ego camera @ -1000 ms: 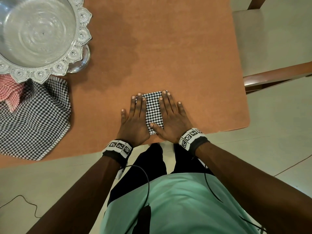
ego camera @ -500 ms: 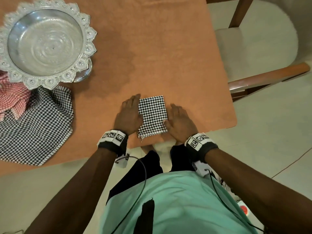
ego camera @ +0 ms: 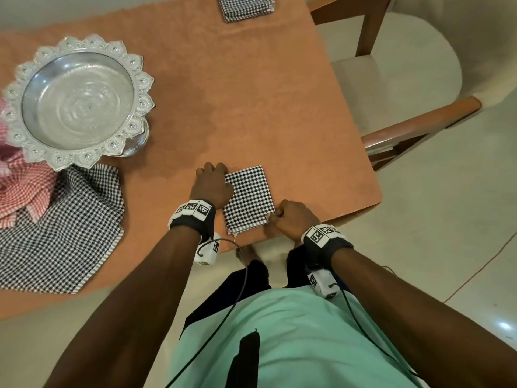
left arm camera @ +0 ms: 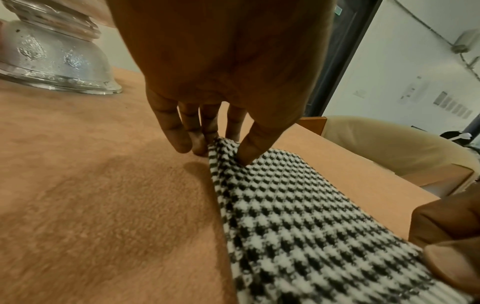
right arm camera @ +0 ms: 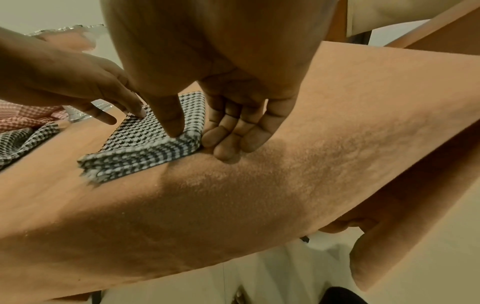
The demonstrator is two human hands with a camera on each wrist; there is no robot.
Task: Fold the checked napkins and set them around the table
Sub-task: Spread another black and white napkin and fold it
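Both hands pinch a folded napkin at the table's near edge.

The left hand (ego camera: 212, 186) pinches the far left corner of the black-checked napkin (ego camera: 247, 198), thumb on top; the right hand (ego camera: 293, 219) grasps its near right corner the same way. The napkin lies by the near right corner of the table (ego camera: 251, 93); a second folded napkin (ego camera: 246, 7) sits at the far edge.

Both my forearms reach forward and down, each wrist wrapped in a marker band. My left hand (ego camera: 212, 186) lies knuckles up, fingers (left arm camera: 171, 131) pointing down with their tips on the surface and the thumb pressing the folded napkin (ego camera: 247, 198) at its far left corner. My right hand (ego camera: 293, 219) pinches the near right corner, thumb on top, fingers (right arm camera: 228, 135) curled beside it.
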